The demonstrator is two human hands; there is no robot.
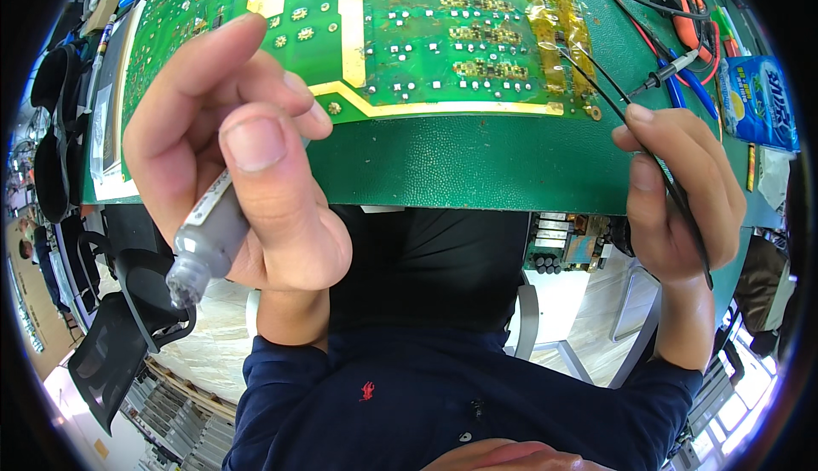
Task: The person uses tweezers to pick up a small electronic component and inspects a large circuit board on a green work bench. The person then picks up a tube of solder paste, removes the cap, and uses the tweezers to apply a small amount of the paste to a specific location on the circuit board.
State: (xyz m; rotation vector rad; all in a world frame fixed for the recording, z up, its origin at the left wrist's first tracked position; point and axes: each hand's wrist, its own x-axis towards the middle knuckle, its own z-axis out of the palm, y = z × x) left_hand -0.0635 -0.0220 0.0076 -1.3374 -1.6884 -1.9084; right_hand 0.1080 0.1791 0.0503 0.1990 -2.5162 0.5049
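Note:
My left hand (247, 156) is raised in front of the near left part of a large green circuit board (315, 45). Its fingers are closed around a grey cylinder (213, 236) with a pale printed strip and a narrower, translucent end that points down towards me; its other end is hidden in my hand. In my right hand (686, 190) is a pair of black tweezers (626, 100), pinched between thumb and fingers. The slim tips reach up and left over amber tape (558, 32) at the board's right end and stand slightly apart. Whether they touch the tape I cannot tell.
The board lies on a green mat (469, 160). At the right are an orange tool (677, 15), red and black leads, blue-handled pliers (700, 92) and a blue packet (758, 100). Another circuit board (567, 241) sits below the mat's edge. An office chair (119, 335) stands lower left.

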